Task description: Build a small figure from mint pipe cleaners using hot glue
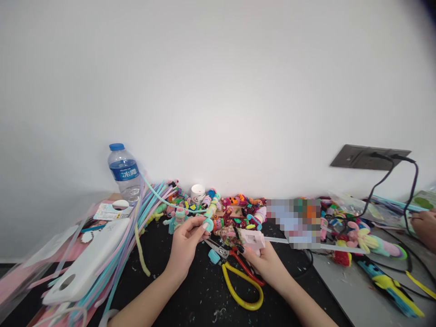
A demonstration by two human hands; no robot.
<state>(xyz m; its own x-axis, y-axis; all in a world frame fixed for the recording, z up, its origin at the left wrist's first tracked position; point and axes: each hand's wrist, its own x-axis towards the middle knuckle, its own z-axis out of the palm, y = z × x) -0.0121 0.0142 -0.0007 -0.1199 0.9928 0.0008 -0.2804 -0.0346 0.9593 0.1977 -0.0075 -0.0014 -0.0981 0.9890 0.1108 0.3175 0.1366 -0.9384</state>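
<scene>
Between the fingertips of my left hand [190, 238] is pinched a curled teal pipe cleaner [208, 224]. My right hand [264, 261] is wrapped round a pale pink glue gun [251, 240], its nozzle end pointing left toward the curl. A long clear glue stick [275, 240] juts from the gun's rear. Under and between my hands lies a pair of scissors [243, 290] with yellow and red handles, blades partly covered. A small light-blue fuzzy piece [214, 256] rests beside the blades. Just behind my left hand stands a teal pipe-cleaner figure [179, 218].
Long pastel pipe cleaners [126, 240] lie in a bundle at left, near a white power bank-like case [88, 261] and a water bottle [124, 170]. Colourful figures [235, 200] line the wall. At right are pliers-like blue-yellow tool [388, 284], cables [410, 213] and another person's hand [424, 227].
</scene>
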